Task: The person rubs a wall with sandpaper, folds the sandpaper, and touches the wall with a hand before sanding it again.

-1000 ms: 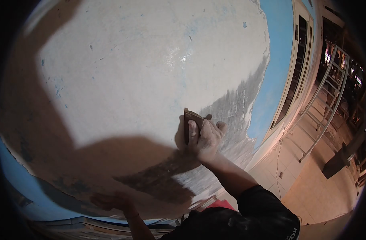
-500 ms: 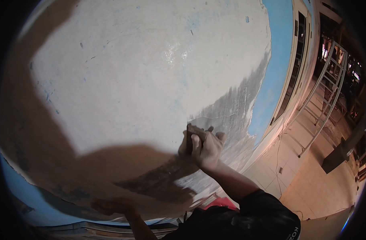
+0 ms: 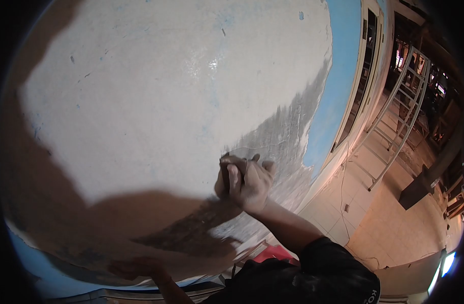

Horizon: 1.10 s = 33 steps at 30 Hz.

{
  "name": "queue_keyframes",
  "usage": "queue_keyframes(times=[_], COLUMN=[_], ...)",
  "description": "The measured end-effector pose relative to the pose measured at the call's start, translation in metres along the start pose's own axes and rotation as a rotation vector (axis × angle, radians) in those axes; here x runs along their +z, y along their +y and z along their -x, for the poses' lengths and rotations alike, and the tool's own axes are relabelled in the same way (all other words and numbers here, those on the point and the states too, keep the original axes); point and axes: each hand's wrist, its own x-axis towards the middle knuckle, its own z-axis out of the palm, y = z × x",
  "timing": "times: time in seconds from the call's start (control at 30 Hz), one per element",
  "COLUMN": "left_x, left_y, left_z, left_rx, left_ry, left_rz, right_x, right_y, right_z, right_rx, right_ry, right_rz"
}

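Observation:
In the head view, my right hand (image 3: 252,185) is closed around a dark brown block (image 3: 235,160), its thumb lying along the near side. The block sits against the wall (image 3: 156,106), at the lower left end of a grey, darker band (image 3: 277,126) on the whitish surface. Down at the lower left, in shadow, my left hand (image 3: 133,267) reaches along the wall with its fingers stretched out and nothing visible in it.
Blue paint (image 3: 342,61) borders the scraped whitish area on the right, beside a framed window (image 3: 361,86). A metal ladder (image 3: 402,119) leans farther right, above the tiled floor (image 3: 320,220). Something red (image 3: 275,253) shows below my right arm. A cable (image 3: 342,202) runs across the floor.
The whole view has shifted, so the wall, window and ladder appear farther left. My right hand keeps the block at nearly the same spot on the wall; my left hand stays low with fingers extended.

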Motion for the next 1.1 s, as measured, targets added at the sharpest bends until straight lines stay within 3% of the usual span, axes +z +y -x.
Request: queue_keyframes(times=[0.17,0.37,0.5,0.67,0.87,1.1], left_x=[0.000,0.005,0.003,0.003,0.002,0.003], left_y=[0.004,-0.005,0.000,-0.002,-0.007,0.000], left_z=[-0.003,0.006,0.004,0.005,0.004,0.004], left_rx=[0.000,-0.027,-0.051,-0.039,-0.004,-0.030], left_ry=[0.014,-0.008,-0.018,-0.005,-0.022,0.008], left_rz=[0.003,0.002,-0.013,0.065,0.100,0.043], right_x=[-0.005,0.000,-0.005,-0.004,-0.004,-0.004], right_y=[-0.008,-0.001,-0.012,-0.007,-0.009,-0.005], right_z=[-0.024,0.004,-0.031,0.007,-0.023,0.008], right_rx=[0.016,0.024,0.035,0.011,-0.001,-0.037], right_ry=[0.022,0.024,-0.006,-0.022,0.003,-0.012], right_rz=[-0.024,-0.008,-0.037,-0.038,0.000,-0.007])
